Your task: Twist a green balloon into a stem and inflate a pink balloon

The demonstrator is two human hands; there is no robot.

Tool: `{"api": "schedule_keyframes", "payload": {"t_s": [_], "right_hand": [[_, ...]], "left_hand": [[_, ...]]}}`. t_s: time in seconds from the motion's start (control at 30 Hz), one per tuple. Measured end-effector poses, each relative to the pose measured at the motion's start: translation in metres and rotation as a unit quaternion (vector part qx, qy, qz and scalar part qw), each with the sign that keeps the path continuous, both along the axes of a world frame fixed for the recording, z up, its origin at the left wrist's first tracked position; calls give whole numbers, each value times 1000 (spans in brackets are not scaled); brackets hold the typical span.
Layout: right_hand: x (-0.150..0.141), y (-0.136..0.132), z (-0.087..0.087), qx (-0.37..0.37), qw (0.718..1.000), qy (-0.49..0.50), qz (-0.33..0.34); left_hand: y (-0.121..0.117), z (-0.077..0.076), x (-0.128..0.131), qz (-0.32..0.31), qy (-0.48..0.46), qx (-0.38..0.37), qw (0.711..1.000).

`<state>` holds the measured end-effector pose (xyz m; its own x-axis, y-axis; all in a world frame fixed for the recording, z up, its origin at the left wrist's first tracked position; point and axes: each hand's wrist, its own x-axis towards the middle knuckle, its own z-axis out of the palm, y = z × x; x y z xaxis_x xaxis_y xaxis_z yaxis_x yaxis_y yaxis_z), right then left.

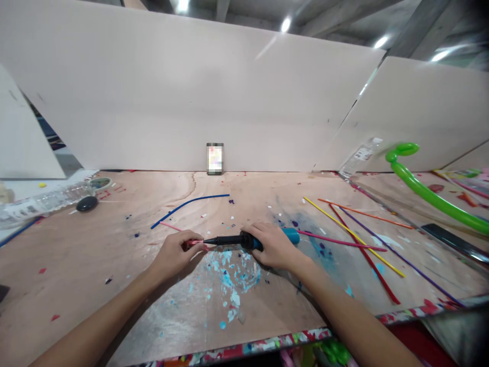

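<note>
My left hand [175, 253] pinches a thin pink balloon [170, 226] at the tip of a balloon pump. Its limp tail sticks out behind my fingers towards the upper left. My right hand [273, 245] wraps around the balloon pump [228, 240], which has a tapered black nozzle and a blue barrel. The pump lies level, nozzle pointing left, between my two hands. Whether the balloon's mouth is fully over the nozzle is hidden by my fingers. Behind my left hand lies a flat blue balloon [187, 201].
Several uninflated balloons, including a yellow one [355, 237] and a purple one [397, 253], lie crossed at right. An inflated green balloon [435, 191] lies farther right. A phone [215, 159] leans against the white panel [183, 92]. Plastic bottles stand at both sides; scraps dot the wooden table [114, 316].
</note>
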<state>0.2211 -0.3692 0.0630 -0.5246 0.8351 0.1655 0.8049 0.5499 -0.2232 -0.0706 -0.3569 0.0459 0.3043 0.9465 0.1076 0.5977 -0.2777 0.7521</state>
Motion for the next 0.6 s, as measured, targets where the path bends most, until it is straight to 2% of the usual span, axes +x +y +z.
{"api": "schedule_keyframes", "payload": {"t_s": [0.2, 0.6], "right_hand": [[-1, 0, 2, -3, 1000, -1, 1], [-3, 0, 0, 0, 1000, 7, 2]], "left_hand": [[-2, 2, 1, -21, 23, 30, 999], [-2, -8, 0, -30, 37, 66, 997]]}}
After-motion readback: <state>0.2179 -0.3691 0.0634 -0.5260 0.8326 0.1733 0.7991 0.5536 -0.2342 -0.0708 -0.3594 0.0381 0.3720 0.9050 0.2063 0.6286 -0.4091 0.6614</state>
